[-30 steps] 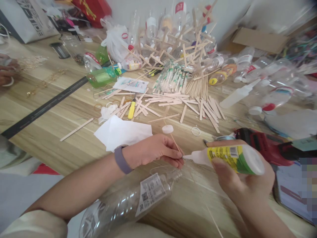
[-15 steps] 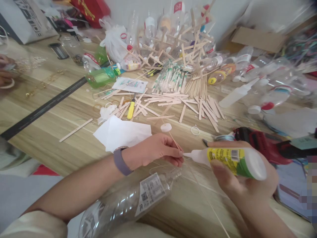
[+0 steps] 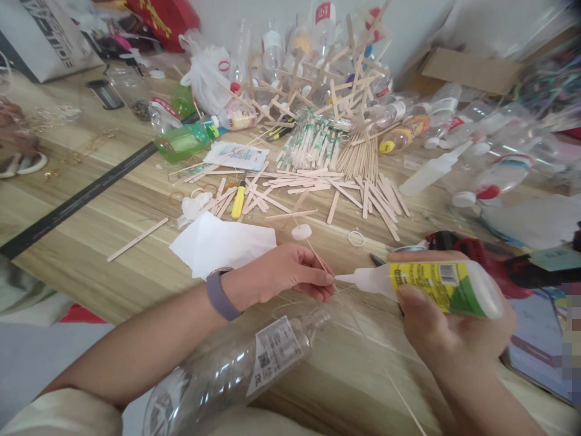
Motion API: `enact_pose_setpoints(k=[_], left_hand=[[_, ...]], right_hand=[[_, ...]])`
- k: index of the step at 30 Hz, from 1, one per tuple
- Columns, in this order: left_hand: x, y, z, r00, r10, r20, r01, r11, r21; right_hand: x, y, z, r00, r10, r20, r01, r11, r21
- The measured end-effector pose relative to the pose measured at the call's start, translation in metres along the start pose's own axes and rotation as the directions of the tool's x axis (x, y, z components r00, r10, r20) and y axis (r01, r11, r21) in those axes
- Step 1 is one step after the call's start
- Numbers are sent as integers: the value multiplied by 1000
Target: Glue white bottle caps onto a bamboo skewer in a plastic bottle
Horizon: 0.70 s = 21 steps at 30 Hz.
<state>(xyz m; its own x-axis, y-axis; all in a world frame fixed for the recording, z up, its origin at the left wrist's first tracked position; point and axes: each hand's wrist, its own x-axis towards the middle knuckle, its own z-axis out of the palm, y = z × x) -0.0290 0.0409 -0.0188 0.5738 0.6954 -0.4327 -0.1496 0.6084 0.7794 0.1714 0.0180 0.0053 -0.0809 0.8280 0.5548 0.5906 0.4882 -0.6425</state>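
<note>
- Left hand point(image 3: 290, 275): closed in a pinch, thumb against fingers. I have hold of a thin stick point(image 3: 316, 254) near its lower end.
- Stick: slants up from my left fingertips, away from me, to a white cap point(image 3: 301, 232). The cap sits just beyond my left knuckles. I cannot tell how the two are joined.
- Right hand point(image 3: 458, 339): wrapped around a squeeze bottle point(image 3: 436, 287), thumb along the near side of the yellow and green label.
- Squeeze bottle: held about level, its base to the right. The nozzle point(image 3: 347, 278) points left, its tip at my left fingertips. I cannot tell whether the tip touches the stick or whether any liquid is out.
- Clear bottle point(image 3: 227, 363): on its side, nearer to me than my left hand; its neck is just below my left fingers.
- Rod point(image 3: 403, 399): thin and blurred, slanting toward me between the hands.
- Strap point(image 3: 222, 297): around my left wrist.
- Paper point(image 3: 222, 242): flat on the table point(image 3: 149, 269), just beyond my left wrist.
- Ring point(image 3: 356, 238): beyond the gap between my hands.
- Drill point(image 3: 467, 251): red and black, just beyond my right hand, partly hidden by it.
- Screwdriver point(image 3: 237, 203): yellow handle, beyond the paper, among loose flat sticks point(image 3: 304, 180).
</note>
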Motion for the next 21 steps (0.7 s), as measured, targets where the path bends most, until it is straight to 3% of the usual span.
enact_pose_setpoints(k=[6, 21], left_hand=[[-1, 0, 0, 1000, -7, 17, 7, 1000, -17], [-1, 0, -1, 999, -31, 40, 36, 994, -107]], right_hand=[[0, -6, 3, 995, 95, 16, -96, 994, 46], [1, -6, 3, 997, 78, 29, -79, 996, 42]])
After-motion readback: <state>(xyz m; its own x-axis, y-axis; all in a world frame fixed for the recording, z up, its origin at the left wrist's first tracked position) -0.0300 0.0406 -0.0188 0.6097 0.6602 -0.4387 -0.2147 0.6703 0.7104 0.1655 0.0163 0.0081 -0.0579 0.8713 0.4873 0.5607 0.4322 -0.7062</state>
